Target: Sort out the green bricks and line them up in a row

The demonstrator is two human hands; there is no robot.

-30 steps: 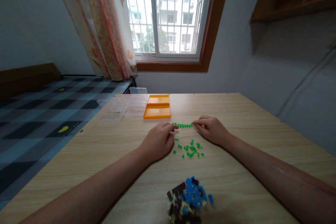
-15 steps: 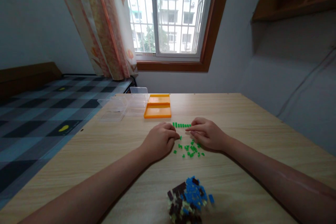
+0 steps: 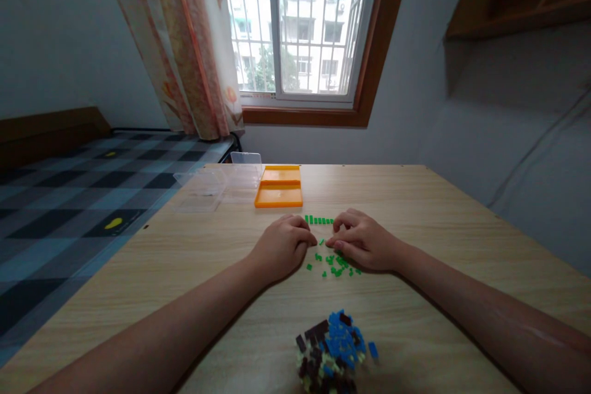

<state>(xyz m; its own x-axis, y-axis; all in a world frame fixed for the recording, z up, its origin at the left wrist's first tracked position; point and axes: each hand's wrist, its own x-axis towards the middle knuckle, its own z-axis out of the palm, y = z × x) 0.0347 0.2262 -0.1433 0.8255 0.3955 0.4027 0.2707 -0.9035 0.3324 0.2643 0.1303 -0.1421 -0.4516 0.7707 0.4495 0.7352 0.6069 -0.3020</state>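
A small green block (image 3: 322,242) lies on the table between the fingertips of both hands. My left hand (image 3: 282,249) rests just left of it, fingers loosely bent, the index fingertip very close to the block and nothing visibly held. From the right, my right hand (image 3: 362,241) reaches in with index finger stretched out and thumb apart. Its index tip is beside the block; whether it touches I cannot tell. Beyond the hands runs a row of green blocks (image 3: 319,220), its right end by my right hand. Scattered loose green blocks (image 3: 339,263) lie nearer, partly under my right hand.
A heap of blue, brown and cream blocks (image 3: 339,345) sits at the table's near side, with one blue block (image 3: 373,349) beside it. Farther back stand an orange tray (image 3: 278,204) and clear plastic boxes (image 3: 198,197). A bed (image 3: 152,197) adjoins at left.
My right hand has drawn back from the row and lowered its index finger toward the single green block. That block now sits slightly right of my left fingertips. My left hand has barely moved.
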